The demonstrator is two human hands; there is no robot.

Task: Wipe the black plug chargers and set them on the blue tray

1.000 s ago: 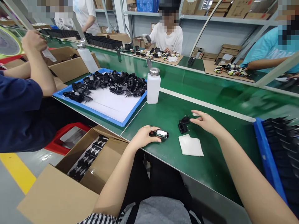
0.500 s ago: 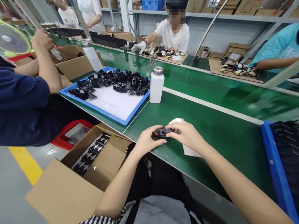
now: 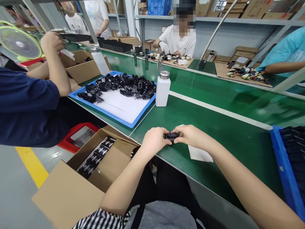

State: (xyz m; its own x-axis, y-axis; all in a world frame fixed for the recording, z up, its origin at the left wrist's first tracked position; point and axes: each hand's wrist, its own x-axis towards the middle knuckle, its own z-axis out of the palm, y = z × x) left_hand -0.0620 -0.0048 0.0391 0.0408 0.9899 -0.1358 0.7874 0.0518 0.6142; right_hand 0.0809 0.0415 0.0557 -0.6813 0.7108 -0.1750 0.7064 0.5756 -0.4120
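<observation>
A small glossy black plug adapter (image 3: 172,136) is held between both hands over the near edge of the green table. My left hand (image 3: 154,140) is closed, thumb and fingers pinching its left end. At its right end, the thumb and fingers of my right hand (image 3: 190,136) grip it too. Under and beside the right hand lies a white cloth (image 3: 200,154), partly covered. Many similar black adapters (image 3: 128,84) are heaped in a blue-rimmed tray (image 3: 130,124) to the left. Close to that tray's right corner stands a white dispenser bottle (image 3: 163,90) with its metal lid flipped up.
At the right edge is a blue crate (image 3: 280,165) of black parts. An open cardboard box (image 3: 114,168) with packed black pieces sits low on the left. A co-worker in a navy sleeve (image 3: 26,95) sits left; other people work across the green bench (image 3: 214,86).
My left hand has closed in on the adapter's left end, its fingers now bent around it. The view has shifted slightly. Across the bench, a co-worker's gloved hand has drawn back toward their body.
</observation>
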